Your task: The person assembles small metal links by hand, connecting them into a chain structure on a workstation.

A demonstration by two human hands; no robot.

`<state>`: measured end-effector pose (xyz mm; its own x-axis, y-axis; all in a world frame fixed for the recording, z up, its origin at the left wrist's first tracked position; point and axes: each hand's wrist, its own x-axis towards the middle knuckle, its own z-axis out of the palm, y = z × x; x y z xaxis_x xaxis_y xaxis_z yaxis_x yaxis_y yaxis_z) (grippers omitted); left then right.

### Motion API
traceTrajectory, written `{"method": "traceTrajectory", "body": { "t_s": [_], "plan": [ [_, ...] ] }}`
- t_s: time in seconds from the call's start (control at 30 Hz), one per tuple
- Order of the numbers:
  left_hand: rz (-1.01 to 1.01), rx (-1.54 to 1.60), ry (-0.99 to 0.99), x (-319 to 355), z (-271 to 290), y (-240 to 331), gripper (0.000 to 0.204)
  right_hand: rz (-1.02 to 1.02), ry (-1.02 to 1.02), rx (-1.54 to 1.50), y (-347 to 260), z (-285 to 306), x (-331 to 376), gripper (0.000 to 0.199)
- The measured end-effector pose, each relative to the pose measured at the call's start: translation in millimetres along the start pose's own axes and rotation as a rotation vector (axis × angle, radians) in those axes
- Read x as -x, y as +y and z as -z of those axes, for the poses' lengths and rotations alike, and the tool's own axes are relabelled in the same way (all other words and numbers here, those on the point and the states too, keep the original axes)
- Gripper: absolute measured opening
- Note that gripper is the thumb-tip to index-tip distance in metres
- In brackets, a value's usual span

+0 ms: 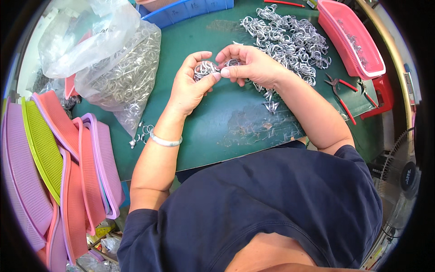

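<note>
Well, the green worktop (204, 129) stretches wide across the room, its surface scuffed near the person in a dark T-shirt (272, 195) who leans over it. On the person's left stands a big stack of plastic baskets (38, 145), purple, lime and coral, set on edge and nested closely together. Beside it, a clear plastic bag (124, 75) bulges with silver-coloured metal rings. Away to the right of the bag, a loose heap of similar rings (290, 41) spreads over the worktop, close to a pink basket (337, 43) holding a few more. A blue tray (190, 12) sits along the far side. Between bag and heap, both hands meet above the worktop. In the left hand (188, 84), the grip is cupped, fingers and thumb curled around a cluster of rings (205, 69). The right hand (251, 68) has a smaller, half-curled grip around a few rings (233, 63), its thumb close to the left thumb. Red-handled pliers (345, 105) lie near the right elbow. A pale bracelet (166, 141) circles the left forearm, and a few stray rings (146, 130) lie by the bag's lower corner.
</note>
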<state>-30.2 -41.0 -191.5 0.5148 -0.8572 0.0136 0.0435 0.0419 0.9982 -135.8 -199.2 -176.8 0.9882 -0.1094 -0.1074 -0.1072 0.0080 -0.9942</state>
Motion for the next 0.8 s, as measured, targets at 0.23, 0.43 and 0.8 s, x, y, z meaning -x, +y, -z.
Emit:
{"method": "traceTrajectory", "body": {
  "t_s": [0.23,0.43,0.8],
  "plan": [
    [-0.179,-0.237,0.03,-1.6,-2.2,-12.1,0.048,0.205,0.117,0.321,12.2,-7.8,-2.1,0.024],
    [-0.074,-0.177,-0.013,-0.3,4.3,-11.2,0.047,0.118,0.186,0.376,10.1,-8.0,-1.4,0.008],
    [0.029,-0.014,-0.138,-2.1,20.6,-0.4,0.027,0.161,0.209,0.233,13.1,-7.5,-1.6,0.006]
  ]
}}
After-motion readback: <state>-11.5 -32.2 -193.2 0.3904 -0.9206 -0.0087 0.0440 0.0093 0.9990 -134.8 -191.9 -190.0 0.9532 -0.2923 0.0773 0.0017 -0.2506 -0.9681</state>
